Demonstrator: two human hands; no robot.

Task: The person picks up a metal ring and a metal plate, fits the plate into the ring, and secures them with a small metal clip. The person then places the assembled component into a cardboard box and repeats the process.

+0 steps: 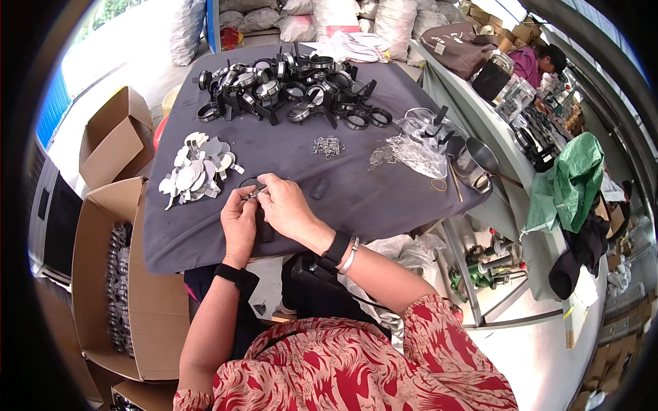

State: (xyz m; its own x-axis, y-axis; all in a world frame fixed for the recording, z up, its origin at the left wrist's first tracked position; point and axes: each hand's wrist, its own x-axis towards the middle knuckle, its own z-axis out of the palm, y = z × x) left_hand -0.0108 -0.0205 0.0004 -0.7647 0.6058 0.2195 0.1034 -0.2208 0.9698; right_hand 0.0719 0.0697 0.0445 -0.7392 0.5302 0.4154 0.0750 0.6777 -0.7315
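One dark ring-shaped part is in hand, judged partway; a heap of black-handled rings, pale discs and small metal pieces lie on the cloth, finished count not determinable. Left hand and right hand pinch narrowly, the part between their fingertips, partly hidden.

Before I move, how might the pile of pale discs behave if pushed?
The disc pile would probably spread, since its pieces overlap loosely. Each looks thin, so likely light; their flatness suggests sliding rather than rolling.
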